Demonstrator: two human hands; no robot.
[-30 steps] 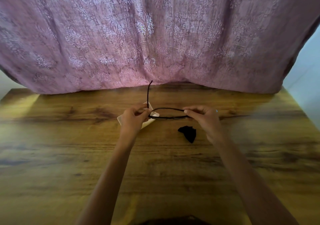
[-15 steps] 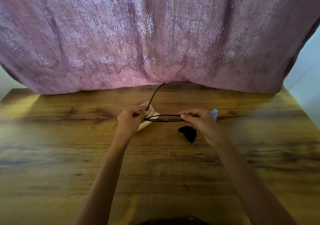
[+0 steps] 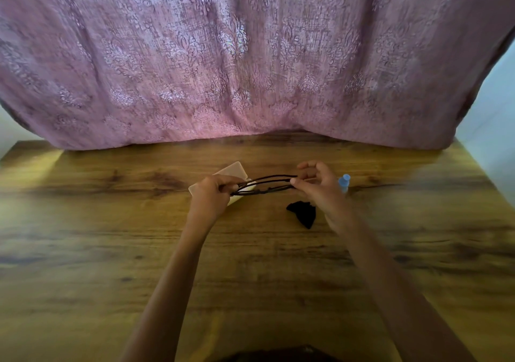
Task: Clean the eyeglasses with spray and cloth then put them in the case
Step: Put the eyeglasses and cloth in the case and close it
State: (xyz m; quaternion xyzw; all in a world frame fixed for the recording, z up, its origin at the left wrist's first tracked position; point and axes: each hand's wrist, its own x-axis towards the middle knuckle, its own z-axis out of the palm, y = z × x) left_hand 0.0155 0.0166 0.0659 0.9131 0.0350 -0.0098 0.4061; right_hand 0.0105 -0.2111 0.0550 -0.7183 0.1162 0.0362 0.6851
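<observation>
Thin dark-framed eyeglasses [image 3: 264, 185] are held above the wooden table [image 3: 111, 250], both temples folded flat against the frame. My left hand [image 3: 211, 198] grips their left end and my right hand [image 3: 317, 187] pinches the right end. A pale, flat eyeglass case [image 3: 234, 170] lies on the table under and behind my left hand, partly hidden. A crumpled black cloth [image 3: 302, 214] lies just in front of my right hand. A small bottle with a blue cap [image 3: 344, 182] stands behind my right hand.
A pink patterned curtain [image 3: 250, 55] hangs down to the table's far edge. A pale wall [image 3: 496, 127] shows at the right. A thin dark line or cord [image 3: 376, 186] runs rightward from the bottle.
The temple that stuck up on the left has folded down flat against the frame. My right hand has opened slightly and shifted, uncovering the blue-capped bottle.
</observation>
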